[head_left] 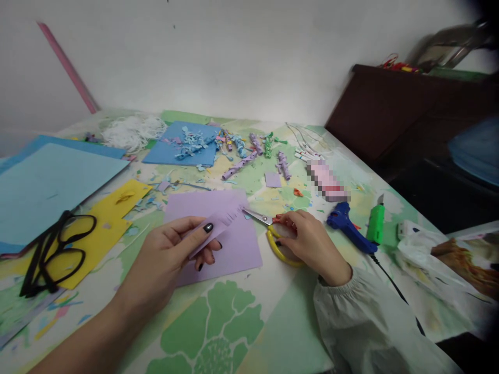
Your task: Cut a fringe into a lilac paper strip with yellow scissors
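Between the thumb and fingers of my left hand [181, 244] is a narrow strip of purple paper [222, 219], with fine cuts along its far edge. My right hand [307, 239] grips the scissors [280, 249], which have yellow and red-orange handles. Their silver blades point left, with the tips at the strip's cut end. Under the strip lies a larger purple sheet [241, 254], flat on the table. Part of that sheet is covered by my left hand.
Black glasses [64, 249] rest on yellow sheets [117, 218] at left, near light blue sheets [58, 182]. Rolled paper pieces [239, 166] and scraps lie behind. To the right are a blue glue gun [351, 228], a green utility knife [376, 223] and a plastic bag [424, 270].
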Available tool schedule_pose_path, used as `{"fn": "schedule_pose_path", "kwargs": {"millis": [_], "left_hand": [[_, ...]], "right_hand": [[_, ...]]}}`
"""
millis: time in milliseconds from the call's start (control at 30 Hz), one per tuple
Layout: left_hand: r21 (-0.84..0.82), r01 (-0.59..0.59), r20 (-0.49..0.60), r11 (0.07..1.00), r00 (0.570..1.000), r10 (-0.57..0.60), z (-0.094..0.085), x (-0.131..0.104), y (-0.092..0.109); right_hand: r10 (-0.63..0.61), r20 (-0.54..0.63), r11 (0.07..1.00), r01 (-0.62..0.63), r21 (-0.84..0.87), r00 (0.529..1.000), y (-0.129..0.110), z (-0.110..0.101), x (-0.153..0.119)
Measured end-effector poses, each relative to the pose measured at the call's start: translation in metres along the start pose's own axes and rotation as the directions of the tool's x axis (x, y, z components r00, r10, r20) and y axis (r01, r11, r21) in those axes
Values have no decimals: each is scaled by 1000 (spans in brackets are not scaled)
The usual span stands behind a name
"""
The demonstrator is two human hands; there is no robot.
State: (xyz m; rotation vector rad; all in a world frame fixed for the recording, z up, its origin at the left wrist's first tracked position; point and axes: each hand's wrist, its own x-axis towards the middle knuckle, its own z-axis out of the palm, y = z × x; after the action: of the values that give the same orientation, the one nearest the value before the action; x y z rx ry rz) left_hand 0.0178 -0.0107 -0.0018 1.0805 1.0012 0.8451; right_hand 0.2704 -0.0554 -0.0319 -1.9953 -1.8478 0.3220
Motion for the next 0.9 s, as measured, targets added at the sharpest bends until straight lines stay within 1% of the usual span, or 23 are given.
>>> {"fn": "schedule_pose_path", "kwargs": {"millis": [200,367,467,567,667,767,800,833,867,900], "left_hand": [[-19,-24,-14,1000,1000,24,0,1,1],[11,-75,22,997,997,74,0,0,4],[16,-94,38,995,995,94,0,0,4],[1,-98,44,995,994,98,0,1,3],[-3,-95,24,996,995,95,0,0,4],[20,-92,10,996,996,92,-2,-1,5],[25,-94,2,995,996,94,-3,-1,5],[24,-100,-11,995,995,100,-3,0,5],[14,-109,-29,994,994,110,-4,0,5],[-4,-122,-50,993,991,121,-4,0,5]], "right_hand": [[32,6,999,-32,7,999,2,-6,2],[81,19,995,-82,65,997,-1,-8,2],[127,24,979,-129,155,992,1,-7,2],[157,67,938,-170,303,985,2,-8,3],[121,160,852,-185,489,980,-2,-13,0],[46,243,755,-193,627,969,-9,-17,-7],[-7,289,710,-198,675,957,-10,-18,-10],[-85,331,602,-216,769,940,-11,-17,-13],[-164,353,524,-222,822,921,-12,-16,-15],[-201,350,484,-218,847,915,-13,-15,-18]]}}
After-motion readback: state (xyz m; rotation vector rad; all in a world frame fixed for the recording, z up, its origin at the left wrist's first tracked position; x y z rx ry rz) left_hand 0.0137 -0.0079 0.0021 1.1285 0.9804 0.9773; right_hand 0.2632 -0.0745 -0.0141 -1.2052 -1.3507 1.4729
